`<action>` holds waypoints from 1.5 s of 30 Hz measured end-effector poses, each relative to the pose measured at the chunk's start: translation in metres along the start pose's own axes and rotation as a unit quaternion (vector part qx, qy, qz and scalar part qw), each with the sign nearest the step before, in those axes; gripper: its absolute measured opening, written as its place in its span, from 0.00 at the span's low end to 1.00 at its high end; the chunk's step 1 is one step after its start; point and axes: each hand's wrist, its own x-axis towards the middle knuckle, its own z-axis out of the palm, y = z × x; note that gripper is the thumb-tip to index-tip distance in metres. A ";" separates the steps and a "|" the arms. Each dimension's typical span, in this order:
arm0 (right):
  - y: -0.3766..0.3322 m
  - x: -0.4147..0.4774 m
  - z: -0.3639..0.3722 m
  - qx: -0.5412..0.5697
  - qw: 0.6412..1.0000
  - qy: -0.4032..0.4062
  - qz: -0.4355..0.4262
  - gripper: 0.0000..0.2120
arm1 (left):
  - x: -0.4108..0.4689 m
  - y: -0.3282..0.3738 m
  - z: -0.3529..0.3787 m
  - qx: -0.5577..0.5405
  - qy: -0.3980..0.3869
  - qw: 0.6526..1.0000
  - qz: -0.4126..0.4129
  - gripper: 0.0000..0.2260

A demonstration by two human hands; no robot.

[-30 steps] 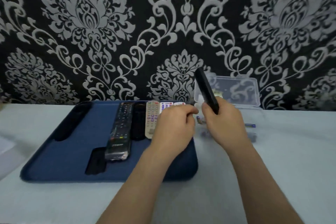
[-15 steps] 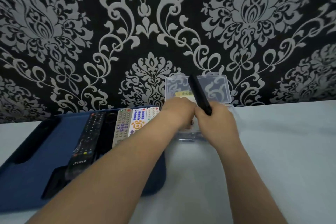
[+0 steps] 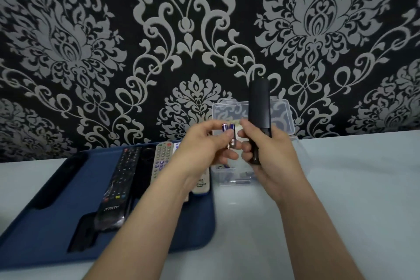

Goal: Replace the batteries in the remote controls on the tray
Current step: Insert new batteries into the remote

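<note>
**Two batteries in hand, ready to go into the black remote**

Your left hand [image 3: 204, 145] pinches two small batteries [image 3: 228, 135] side by side between the thumb and the curled fingers, just above the clear box [image 3: 283, 118] that stands open on the table [image 3: 352, 188]. Your right hand [image 3: 272, 157] is wrapped round the lower part of the black remote [image 3: 259, 109] and holds it almost upright, close beside the batteries but not touching them. The other remotes [image 3: 141, 173] lie in a row on the blue tray [image 3: 56, 245] to your left.

I judge that you are at the loading step for this one remote: the cells are taken and the remote is lifted. Whether its battery compartment is already open, I cannot tell, because your fingers hide that part. The next move calls for turning the open compartment toward you, then setting in each battery one at a time with the poles in the right direction. Two cells in one pinch can slip easily, so hold them firmly.
</note>
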 end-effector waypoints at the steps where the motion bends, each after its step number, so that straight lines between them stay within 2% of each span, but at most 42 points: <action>1: 0.002 -0.001 0.005 -0.007 0.999 -0.034 0.012 0.05 | -0.010 -0.003 -0.007 -0.075 0.003 0.997 -0.018 0.09; 3: 0.005 -0.004 0.013 -0.051 0.995 -0.087 0.022 0.06 | -0.022 -0.008 -0.016 -0.137 -0.006 0.990 -0.026 0.12; 5: 0.009 -0.007 0.022 -0.058 0.991 -0.115 0.031 0.05 | -0.031 -0.009 -0.023 -0.136 -0.009 0.991 -0.018 0.12; 8: 0.012 -0.009 0.039 0.024 0.993 -0.105 0.057 0.06 | -0.041 -0.009 -0.031 -0.189 0.018 0.982 -0.010 0.10; 11: 0.018 -0.010 0.057 0.111 0.986 -0.090 0.081 0.08 | -0.048 -0.010 -0.045 -0.280 0.058 0.958 -0.025 0.05; 15: 0.032 -0.016 0.084 0.139 0.979 -0.093 0.112 0.06 | -0.058 -0.021 -0.062 -0.311 0.094 0.945 -0.031 0.07; 18: 0.040 -0.019 0.101 0.147 0.977 -0.090 0.126 0.05 | -0.064 -0.020 -0.072 -0.248 0.109 0.963 -0.001 0.10; 22: 0.047 -0.021 0.115 0.121 0.983 -0.078 0.117 0.04 | -0.074 -0.014 -0.082 -0.066 0.188 0.976 0.090 0.06; 23: 0.049 -0.023 0.121 0.122 0.982 -0.081 0.120 0.06 | -0.077 -0.015 -0.086 -0.033 0.222 0.968 0.108 0.04; 26: 0.051 -0.026 0.133 0.163 0.971 -0.088 0.152 0.22 | -0.078 -0.014 -0.096 0.004 0.279 0.947 0.161 0.04; 28: 0.053 -0.026 0.137 0.188 0.964 -0.091 0.165 0.26 | -0.079 -0.016 -0.104 0.074 0.295 0.931 0.199 0.07; 30: 0.055 -0.025 0.137 0.184 0.966 -0.091 0.157 0.27 | -0.082 -0.019 -0.106 0.168 0.295 0.911 0.237 0.09; 33: 0.055 -0.024 0.140 0.165 0.972 -0.093 0.141 0.28 | -0.082 -0.028 -0.109 0.284 0.300 0.852 0.321 0.10; 35: 0.053 -0.026 0.142 0.170 0.971 -0.101 0.136 0.27 | -0.081 -0.033 -0.110 0.325 0.300 0.815 0.375 0.09; 38: 0.053 -0.028 0.141 0.148 0.974 -0.107 0.138 0.27 | -0.082 -0.035 -0.108 0.372 0.288 0.781 0.410 0.09; 40: 0.052 -0.028 0.141 0.143 0.974 -0.106 0.143 0.26 | -0.083 -0.036 -0.106 0.405 0.272 0.777 0.399 0.09; 45: 0.054 -0.026 0.140 0.145 0.976 -0.092 0.137 0.25 | -0.083 -0.036 -0.107 0.437 0.195 0.806 0.349 0.10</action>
